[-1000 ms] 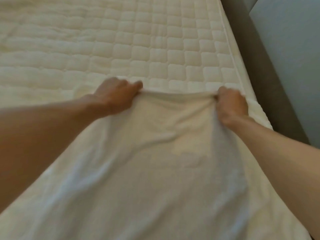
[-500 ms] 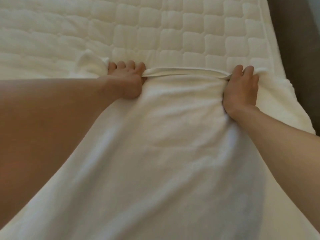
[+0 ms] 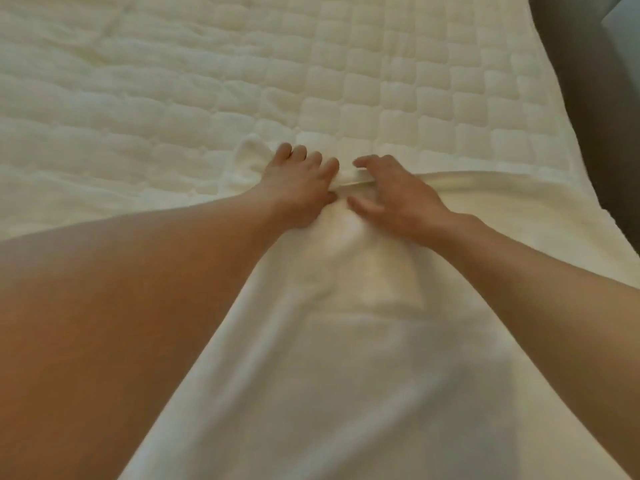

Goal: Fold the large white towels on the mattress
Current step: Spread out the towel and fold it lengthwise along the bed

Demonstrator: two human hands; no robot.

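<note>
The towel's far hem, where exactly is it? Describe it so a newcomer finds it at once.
Start from the quilted mattress that fills the view; the smooth white towel lies over its near part. The far hem is the thick folded band along the towel's far edge, running right from the hands, left hand and right hand. Unlike the mattress, it has no quilted squares.

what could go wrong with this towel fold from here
1. The towel is bunched into a ridge between the left hand and the right hand; a crease could get pressed in.
2. Its right side lies near the mattress edge, so it may slide off.
</note>
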